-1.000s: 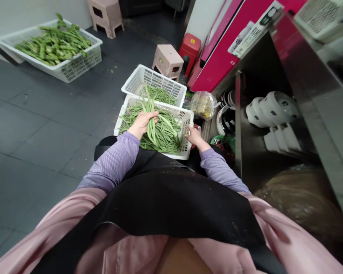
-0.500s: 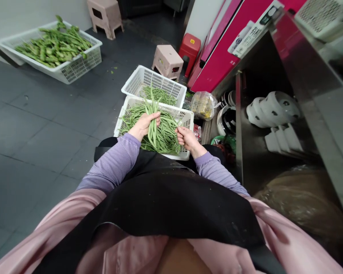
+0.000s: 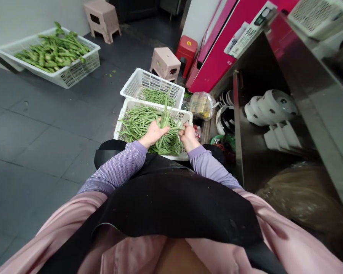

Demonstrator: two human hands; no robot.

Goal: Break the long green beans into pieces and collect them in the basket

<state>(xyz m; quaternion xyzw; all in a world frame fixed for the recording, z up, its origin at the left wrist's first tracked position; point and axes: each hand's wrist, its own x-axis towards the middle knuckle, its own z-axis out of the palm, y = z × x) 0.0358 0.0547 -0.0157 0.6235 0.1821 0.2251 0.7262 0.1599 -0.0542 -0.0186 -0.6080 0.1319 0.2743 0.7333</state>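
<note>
My left hand is closed around a bunch of green beans whose ends stick up past the thumb. Close to its right, my right hand pinches what looks like the end of a green bean; its fingertips are partly hidden. Both hands are over a white plastic basket at my lap, where many loose green beans lie in a heap. Behind it is a second white basket, with a smaller pile of green beans inside.
At far left a white basket holds thick green stalks. Pink stools and a red stool stand beyond. To the right are a tied plastic bag and a metal shelf with stacked white dishes.
My left hand has shifted right with the bunch of beans, closer to the right hand. My right hand has turned and moved slightly right. The view has tilted a little.
</note>
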